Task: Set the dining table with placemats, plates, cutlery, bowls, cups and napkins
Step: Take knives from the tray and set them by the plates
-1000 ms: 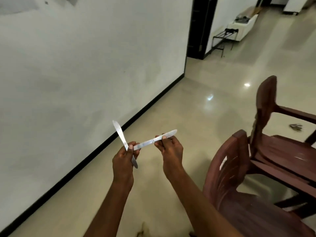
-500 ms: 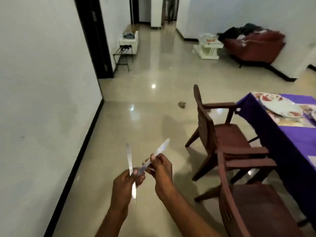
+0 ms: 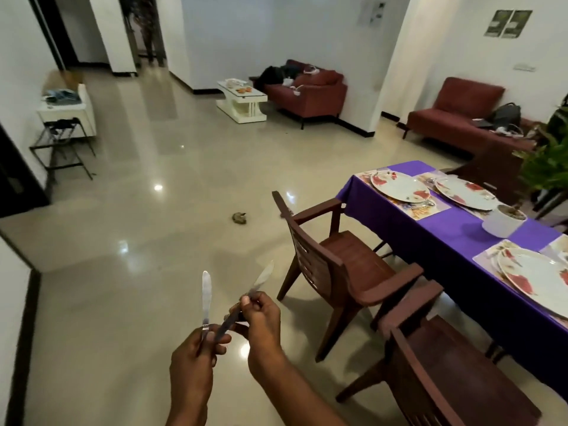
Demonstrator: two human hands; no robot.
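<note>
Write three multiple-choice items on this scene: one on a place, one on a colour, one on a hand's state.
1. Where do the plates lie?
A. on the floor
B. on the placemats
C. on a chair seat

2. What colour is the tablecloth?
A. purple
B. green
C. white

3. What does the left hand do?
A. hangs open
B. presses the table
C. grips a knife

Key: B, each plate sits on a placemat; A, the tablecloth is purple; C, the left hand grips an upright knife, while the right hand pinches a second knife.
</note>
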